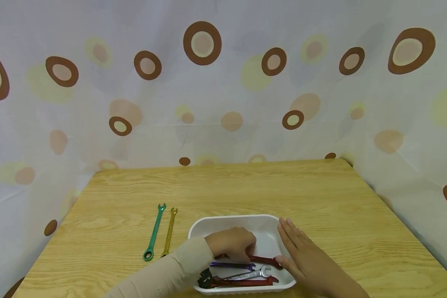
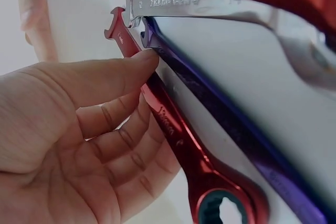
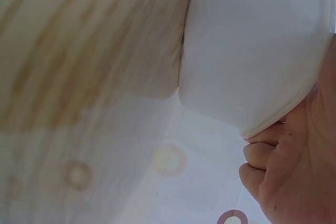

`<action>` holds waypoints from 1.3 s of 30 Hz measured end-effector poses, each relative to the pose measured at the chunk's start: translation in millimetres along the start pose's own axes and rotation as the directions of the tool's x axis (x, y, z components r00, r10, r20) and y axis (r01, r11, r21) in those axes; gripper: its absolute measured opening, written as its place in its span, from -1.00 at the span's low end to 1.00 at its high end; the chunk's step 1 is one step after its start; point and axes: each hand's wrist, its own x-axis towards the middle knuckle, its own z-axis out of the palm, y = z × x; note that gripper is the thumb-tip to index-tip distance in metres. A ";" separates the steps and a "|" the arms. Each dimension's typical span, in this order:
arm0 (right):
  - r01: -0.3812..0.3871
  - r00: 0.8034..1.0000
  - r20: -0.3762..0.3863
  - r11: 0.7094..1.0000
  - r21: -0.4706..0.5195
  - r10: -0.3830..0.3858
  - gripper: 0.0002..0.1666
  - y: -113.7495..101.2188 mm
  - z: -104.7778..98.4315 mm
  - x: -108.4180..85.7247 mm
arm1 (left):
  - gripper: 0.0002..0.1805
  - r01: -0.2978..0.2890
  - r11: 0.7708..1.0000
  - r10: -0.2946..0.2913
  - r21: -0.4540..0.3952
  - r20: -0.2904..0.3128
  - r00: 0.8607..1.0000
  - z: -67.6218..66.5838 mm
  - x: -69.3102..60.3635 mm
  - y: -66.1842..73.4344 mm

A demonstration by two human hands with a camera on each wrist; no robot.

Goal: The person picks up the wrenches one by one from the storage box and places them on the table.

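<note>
In the head view, at lower centre, the left hand [image 1: 231, 243] reaches into a white tray [image 1: 267, 242]; the right hand [image 1: 308, 257], fingers straight, touches its right rim. A green wrench [image 1: 155, 232] lies lower left. The left wrist view shows thumb and fingers pinching a red wrench [image 2: 173, 124] mid-frame, beside a purple wrench [image 2: 210, 98]. In the right wrist view, the right hand meets the rim at lower right.

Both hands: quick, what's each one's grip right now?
Left hand: closed, pinching the red metal wrench beside the purple metal wrench.
Right hand: open, touching the white plastic tray at its rim.
</note>
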 end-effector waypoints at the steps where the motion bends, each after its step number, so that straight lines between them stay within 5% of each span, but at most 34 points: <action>1: 0.000 1.000 -0.001 1.000 -0.002 0.000 -0.20 0.2 0.0 -0.2 | -0.81 -0.007 1.000 0.007 0.000 -0.004 1.000 0.5 0.5 -0.5; 19: -0.028 0.999 0.016 1.000 0.010 0.028 -0.20 -0.7 0.2 0.3 | -0.82 -0.049 0.999 0.048 -0.008 -0.034 0.998 -4.0 -5.7 -3.9; 26: -0.044 0.999 0.032 0.999 0.019 0.043 -0.22 -1.7 -0.2 0.6 | -0.83 -0.114 0.993 0.112 -0.028 -0.073 0.991 -8.1 -8.9 -9.5; 39: -0.042 0.998 0.054 0.999 0.023 0.041 -0.20 -1.1 -0.7 -0.5 | -0.84 -0.099 0.990 0.091 -0.101 -0.079 0.993 -36.2 -20.1 -11.8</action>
